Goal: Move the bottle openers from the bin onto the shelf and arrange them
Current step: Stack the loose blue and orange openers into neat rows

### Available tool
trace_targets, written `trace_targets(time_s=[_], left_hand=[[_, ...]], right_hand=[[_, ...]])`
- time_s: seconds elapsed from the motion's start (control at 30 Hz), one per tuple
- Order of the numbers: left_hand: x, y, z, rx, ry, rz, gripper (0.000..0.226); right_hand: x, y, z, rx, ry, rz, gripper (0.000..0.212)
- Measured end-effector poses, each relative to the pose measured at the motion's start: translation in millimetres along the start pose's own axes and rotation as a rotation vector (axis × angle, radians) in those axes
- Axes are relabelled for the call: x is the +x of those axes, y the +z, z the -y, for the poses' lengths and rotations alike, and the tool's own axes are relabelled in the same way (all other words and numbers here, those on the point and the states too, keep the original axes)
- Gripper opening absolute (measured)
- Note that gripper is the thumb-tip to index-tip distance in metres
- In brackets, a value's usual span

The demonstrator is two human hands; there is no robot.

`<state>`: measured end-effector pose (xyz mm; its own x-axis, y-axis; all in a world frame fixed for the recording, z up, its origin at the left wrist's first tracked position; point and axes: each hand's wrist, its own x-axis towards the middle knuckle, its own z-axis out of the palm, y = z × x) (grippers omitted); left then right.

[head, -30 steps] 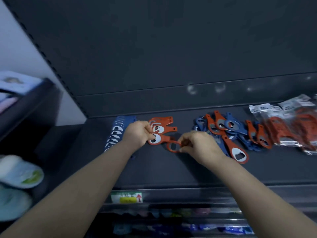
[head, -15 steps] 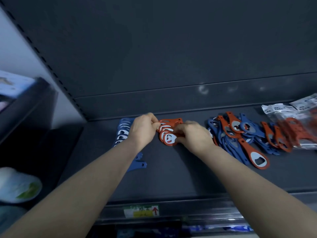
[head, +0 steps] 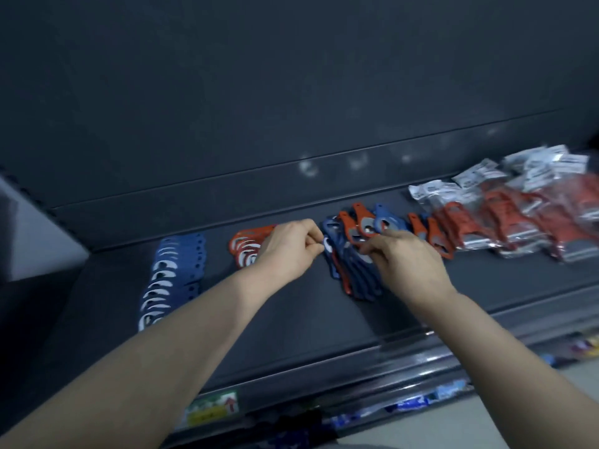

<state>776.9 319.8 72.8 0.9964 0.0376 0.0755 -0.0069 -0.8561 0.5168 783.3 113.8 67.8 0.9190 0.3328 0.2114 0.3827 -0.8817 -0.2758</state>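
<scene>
On the dark shelf (head: 291,319) lies a neat overlapping row of blue bottle openers (head: 171,273) at the left. Right of it is a short row of red openers (head: 246,246), partly hidden by my left hand (head: 288,251). A loose mixed pile of blue and red openers (head: 353,270) lies in the middle. My left hand pinches at the pile's left edge; what its fingers hold is blurred. My right hand (head: 405,264) rests curled on top of the pile, fingers on the openers. The bin is out of view.
Several clear bags of red openers with white labels (head: 518,215) lie at the right end of the shelf. The shelf's back wall (head: 291,108) rises close behind. A price tag (head: 210,409) sits on the front rail, with blurred goods on the shelf below.
Both hands have moved right, from the red row to the mixed pile. The red openers they were stacking now lie in a row. The view has shifted right and is blurred.
</scene>
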Motion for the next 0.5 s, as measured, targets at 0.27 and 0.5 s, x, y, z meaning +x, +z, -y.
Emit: trace_targets(time_s=[0.27, 0.5], left_hand=[[3, 36, -50, 0.234, -0.102, -0.038, 0.027], [-3, 39, -48, 0.183, -0.137, -0.023, 0.020]], right_hand=[[-23, -11, -50, 0.074, 0.068, 0.086, 0.016], [-11, -1, -24, -0.051, -0.018, 0.139, 0.048]])
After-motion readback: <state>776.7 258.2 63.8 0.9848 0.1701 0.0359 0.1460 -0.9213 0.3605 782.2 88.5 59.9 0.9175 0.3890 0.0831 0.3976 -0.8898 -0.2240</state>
